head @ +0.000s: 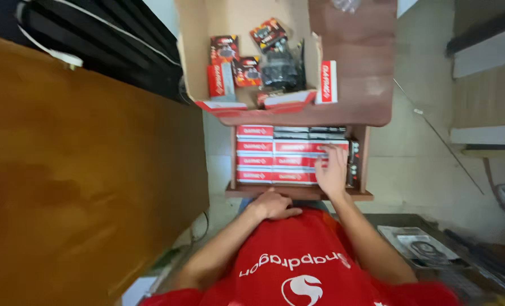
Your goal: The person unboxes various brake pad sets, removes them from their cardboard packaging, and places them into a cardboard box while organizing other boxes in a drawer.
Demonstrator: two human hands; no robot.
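Note:
My right hand (332, 170) lies flat with spread fingers on rows of red-and-white boxes (269, 160) stacked in a low brown shelf compartment (298, 193). Its fingertips reach the right end of the rows, beside a few dark boxes (353, 161). My left hand (272, 205) rests with curled fingers at the shelf's front edge, against my red shirt, and holds nothing. Both forearms come up from the bottom of the view.
An open cardboard box (196, 68) with red and black packages stands on the brown tabletop (360, 85) above the shelf. A big wooden panel (82, 170) fills the left. Plastic-wrapped items (422, 246) lie at the lower right on a dark surface.

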